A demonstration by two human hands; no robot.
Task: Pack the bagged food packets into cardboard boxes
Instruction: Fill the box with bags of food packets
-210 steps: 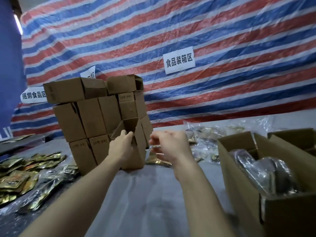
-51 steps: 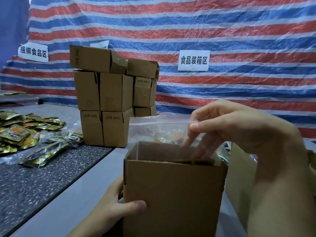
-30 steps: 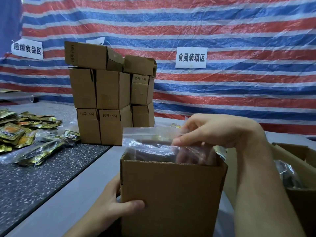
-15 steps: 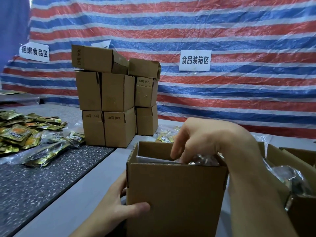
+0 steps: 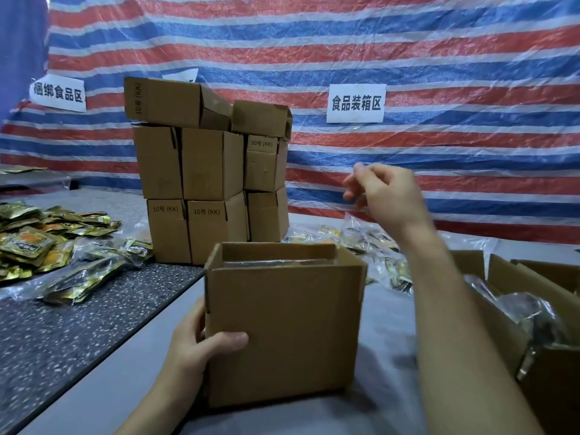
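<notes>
Head view: the left grip (image 5: 201,350) clasps the open cardboard box (image 5: 282,328) on the worktop (image 5: 389,324), with a clear bagged packet (image 5: 276,263) lying inside. The right grip (image 5: 389,199) hovers behind it, fingers curled. Whether it pinches one of the loose bags (image 5: 373,243) there, I cannot tell.

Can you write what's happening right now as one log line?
left hand: grips open box | right hand: raised over bagged packets, grasp unclear | inside box: clear bag
</notes>
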